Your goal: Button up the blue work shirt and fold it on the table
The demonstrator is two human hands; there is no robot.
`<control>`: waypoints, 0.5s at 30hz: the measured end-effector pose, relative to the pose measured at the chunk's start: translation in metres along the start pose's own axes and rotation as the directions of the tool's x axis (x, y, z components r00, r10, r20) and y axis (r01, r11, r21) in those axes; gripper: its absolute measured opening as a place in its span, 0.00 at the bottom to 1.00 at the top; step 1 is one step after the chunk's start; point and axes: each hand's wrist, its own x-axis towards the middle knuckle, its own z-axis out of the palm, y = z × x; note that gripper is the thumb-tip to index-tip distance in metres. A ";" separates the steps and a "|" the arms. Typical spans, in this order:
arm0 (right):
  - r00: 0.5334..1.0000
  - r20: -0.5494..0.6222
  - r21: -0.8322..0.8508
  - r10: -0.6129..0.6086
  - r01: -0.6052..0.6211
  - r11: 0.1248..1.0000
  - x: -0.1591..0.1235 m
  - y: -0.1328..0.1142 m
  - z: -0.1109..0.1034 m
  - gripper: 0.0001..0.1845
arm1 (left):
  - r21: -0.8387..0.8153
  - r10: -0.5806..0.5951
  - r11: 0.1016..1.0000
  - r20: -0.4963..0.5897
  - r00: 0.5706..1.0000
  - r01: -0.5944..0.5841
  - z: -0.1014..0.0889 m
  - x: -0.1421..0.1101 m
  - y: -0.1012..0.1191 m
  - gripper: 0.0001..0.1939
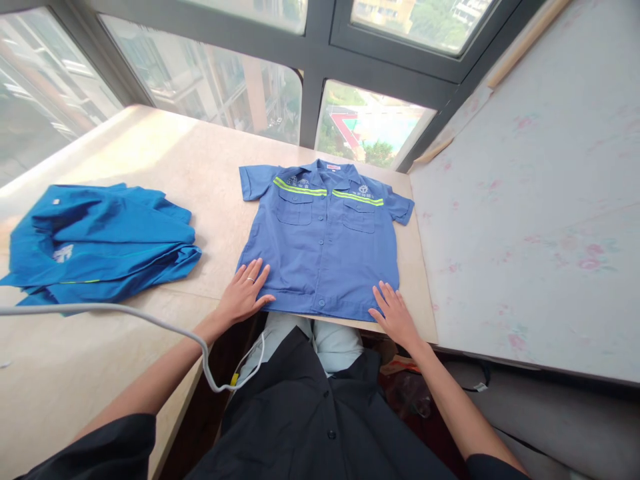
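Note:
A blue short-sleeved work shirt (325, 240) with yellow-green reflective stripes lies flat and face up on the beige table (150, 153), collar away from me. My left hand (245, 293) rests flat with fingers spread on the shirt's lower left hem corner. Open as well, my right hand (395, 313) presses flat on the lower right hem corner. Neither hand grips anything.
A pile of brighter blue garments (100, 243) lies at the left of the table. A white cable (150, 320) runs across the near left. A pale floral-patterned board (540, 220) lies to the right. Windows (210, 87) line the far side.

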 end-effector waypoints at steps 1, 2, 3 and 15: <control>1.000 -0.001 0.008 -0.003 0.003 1.000 -0.001 0.001 0.000 0.34 | 0.018 -0.049 0.999 -0.007 0.999 0.049 0.001 -0.004 -0.003 0.44; 1.000 -0.004 0.019 -0.005 0.005 1.000 -0.001 0.001 -0.001 0.34 | 0.032 -0.091 0.995 -0.013 0.996 0.092 0.001 -0.008 -0.006 0.44; 1.000 -0.010 0.032 -0.003 0.003 0.999 0.000 0.002 -0.002 0.34 | 0.043 -0.123 0.991 -0.017 0.992 0.124 0.001 -0.011 -0.009 0.43; 0.968 -0.227 0.321 0.107 -0.029 0.947 0.099 -0.031 -0.025 0.25 | -0.099 -0.602 0.790 0.057 0.796 0.605 -0.047 0.046 -0.024 0.27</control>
